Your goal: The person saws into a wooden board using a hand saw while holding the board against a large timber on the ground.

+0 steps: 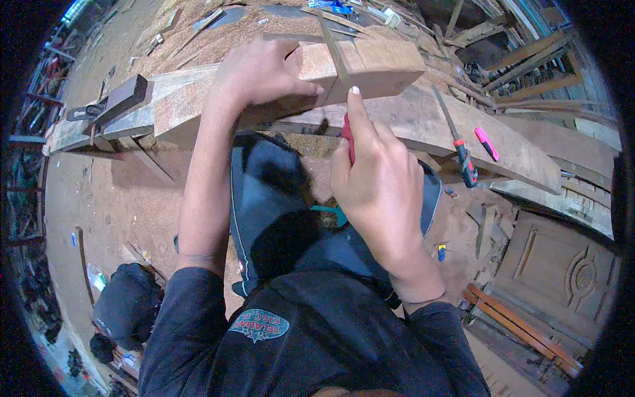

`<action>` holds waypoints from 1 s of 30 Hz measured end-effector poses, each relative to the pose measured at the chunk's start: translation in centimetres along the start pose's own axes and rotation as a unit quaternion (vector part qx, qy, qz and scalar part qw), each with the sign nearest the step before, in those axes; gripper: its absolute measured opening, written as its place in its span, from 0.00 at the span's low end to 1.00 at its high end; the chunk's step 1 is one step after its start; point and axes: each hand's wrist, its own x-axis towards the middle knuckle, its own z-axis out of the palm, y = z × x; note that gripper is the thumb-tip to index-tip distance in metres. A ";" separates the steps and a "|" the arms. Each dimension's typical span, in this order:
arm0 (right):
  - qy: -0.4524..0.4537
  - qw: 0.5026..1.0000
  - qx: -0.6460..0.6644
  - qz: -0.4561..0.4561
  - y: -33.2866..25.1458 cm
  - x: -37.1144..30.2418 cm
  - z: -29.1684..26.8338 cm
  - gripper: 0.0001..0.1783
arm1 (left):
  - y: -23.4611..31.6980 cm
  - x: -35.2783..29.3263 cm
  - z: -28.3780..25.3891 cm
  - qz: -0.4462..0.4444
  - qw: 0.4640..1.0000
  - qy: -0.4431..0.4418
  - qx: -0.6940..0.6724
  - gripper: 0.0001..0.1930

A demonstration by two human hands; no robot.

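Observation:
A thick wooden block (387,73) lies on a long plank bench in front of me. My left hand (261,73) is closed over the block's top and near edge left of its middle, thumb pointing right. My right hand (380,165) is wrapped round the red handle (348,137) of a tool, index finger stretched forward against the block's near face. A narrow flat strip (336,56), perhaps this tool's blade, crosses the block's top just right of my left thumb. Whether strip and handle join is hidden. A dark line (329,92) runs down the near face beside the strip.
On the plank bench (529,155) to the right lie a file-like tool with a red-and-black handle (466,165) and a pink marker (487,143). A wooden hand plane (120,100) rests at the left end. Sawdust (198,40) and scraps lie behind; a carved panel (562,264) leans lower right.

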 end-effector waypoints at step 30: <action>-0.041 0.998 -0.036 0.002 -0.4 -1.1 -2.3 0.33 | -0.3 -0.1 0.5 0.005 0.999 0.015 -0.033 0.37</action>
